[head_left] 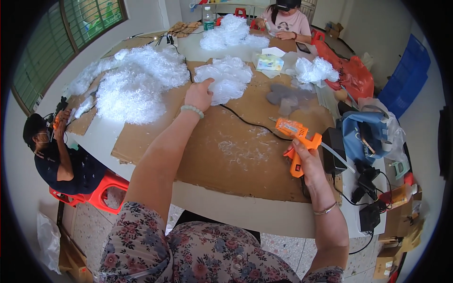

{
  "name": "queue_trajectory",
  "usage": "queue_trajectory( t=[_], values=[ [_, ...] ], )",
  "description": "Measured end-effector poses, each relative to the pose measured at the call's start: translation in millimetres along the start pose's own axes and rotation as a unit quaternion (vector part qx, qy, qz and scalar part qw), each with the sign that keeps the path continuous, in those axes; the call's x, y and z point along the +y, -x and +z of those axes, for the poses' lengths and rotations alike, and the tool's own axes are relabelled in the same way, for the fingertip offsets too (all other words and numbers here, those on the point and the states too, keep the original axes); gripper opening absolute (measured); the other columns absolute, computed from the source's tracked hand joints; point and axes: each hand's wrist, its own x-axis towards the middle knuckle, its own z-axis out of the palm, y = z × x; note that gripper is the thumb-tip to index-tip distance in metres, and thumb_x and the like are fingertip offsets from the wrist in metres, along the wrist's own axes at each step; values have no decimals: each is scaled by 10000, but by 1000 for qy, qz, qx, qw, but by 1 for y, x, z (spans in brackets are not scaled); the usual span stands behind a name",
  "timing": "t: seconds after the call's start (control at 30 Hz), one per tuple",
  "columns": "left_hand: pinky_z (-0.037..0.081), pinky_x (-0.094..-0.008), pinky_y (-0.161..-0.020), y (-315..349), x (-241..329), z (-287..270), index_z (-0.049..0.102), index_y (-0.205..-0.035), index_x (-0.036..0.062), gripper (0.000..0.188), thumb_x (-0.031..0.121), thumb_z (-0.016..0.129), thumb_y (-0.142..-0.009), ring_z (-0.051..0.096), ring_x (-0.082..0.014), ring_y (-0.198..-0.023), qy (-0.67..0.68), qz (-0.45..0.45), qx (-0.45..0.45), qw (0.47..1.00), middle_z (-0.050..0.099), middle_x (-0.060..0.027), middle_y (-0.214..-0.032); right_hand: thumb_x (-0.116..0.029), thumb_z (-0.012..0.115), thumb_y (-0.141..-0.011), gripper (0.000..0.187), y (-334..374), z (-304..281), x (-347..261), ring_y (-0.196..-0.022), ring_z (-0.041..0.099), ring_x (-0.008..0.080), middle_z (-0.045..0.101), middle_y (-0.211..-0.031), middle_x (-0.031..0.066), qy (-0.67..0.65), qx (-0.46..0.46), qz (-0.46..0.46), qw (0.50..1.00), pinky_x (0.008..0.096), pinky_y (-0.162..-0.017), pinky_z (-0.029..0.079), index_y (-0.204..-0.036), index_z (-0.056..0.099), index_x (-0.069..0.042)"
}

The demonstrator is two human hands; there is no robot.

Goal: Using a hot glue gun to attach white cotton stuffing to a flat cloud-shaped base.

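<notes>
In my right hand (306,158) is an orange hot glue gun (298,132), its nozzle facing left and a clear glue stick (340,158) running out of its back. My left hand (199,95) reaches forward to the near left edge of a heap of thin white translucent pieces (229,78). Its fingers are bent together against the heap; what they hold, if anything, is hidden. Brown cardboard (222,160) lies beneath both hands, strewn with fine glue strings (243,148). Grey sheer pieces (288,95) lie beyond the glue gun.
Large white shiny heaps (137,82) cover the table's left. A tissue pack (270,61), a red plastic bag (347,70), a blue bag (363,134) and black power adapters (370,214) line the right. A black cable (250,121) crosses the cardboard. Two people (61,155) sit around the table.
</notes>
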Motion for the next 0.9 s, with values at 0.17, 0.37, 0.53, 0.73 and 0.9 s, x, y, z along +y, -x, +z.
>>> queue_trajectory(
  t=[0.17,0.37,0.53,0.73,0.9],
  values=[
    [463,-254,-600,-16,31,-37,611,-1098,111,307,12,560,-812,555,-128,-624,211,1,-57,976,592,-52,-699,-255,583,-898,202,0,-2,-6,-717,580,115,589,-825,21,-4,6,-4,1000,256,-614,476,-983,553,-74],
    [381,-218,-507,-13,78,-58,654,-1037,93,260,4,520,-833,428,-54,-550,451,53,-138,880,487,15,-629,-234,573,-903,238,-8,-6,-4,-742,596,119,600,-828,23,-23,32,-47,998,261,-619,477,-1058,555,-54],
    [440,-228,-476,25,144,-78,631,-1075,51,241,28,484,-886,498,-60,-559,586,32,-206,783,569,0,-725,-243,582,-896,216,-11,-17,-1,-701,603,107,623,-805,7,-3,91,-42,995,247,-607,466,-1044,574,-85],
    [542,-267,-673,72,131,-104,568,-1151,8,265,48,471,-908,622,-132,-869,671,-150,-241,685,629,-70,-1014,-191,579,-900,268,-8,-18,-1,-804,579,97,613,-869,5,-28,97,-23,995,251,-757,456,-1133,585,-58],
    [555,-293,-647,118,70,-103,513,-1205,8,320,160,496,-923,648,-182,-826,588,-271,-303,699,620,-105,-1019,-272,561,-905,222,-6,-9,-4,-626,562,75,626,-790,-4,14,106,-37,994,223,-552,447,-1015,605,-85]
  ],
)
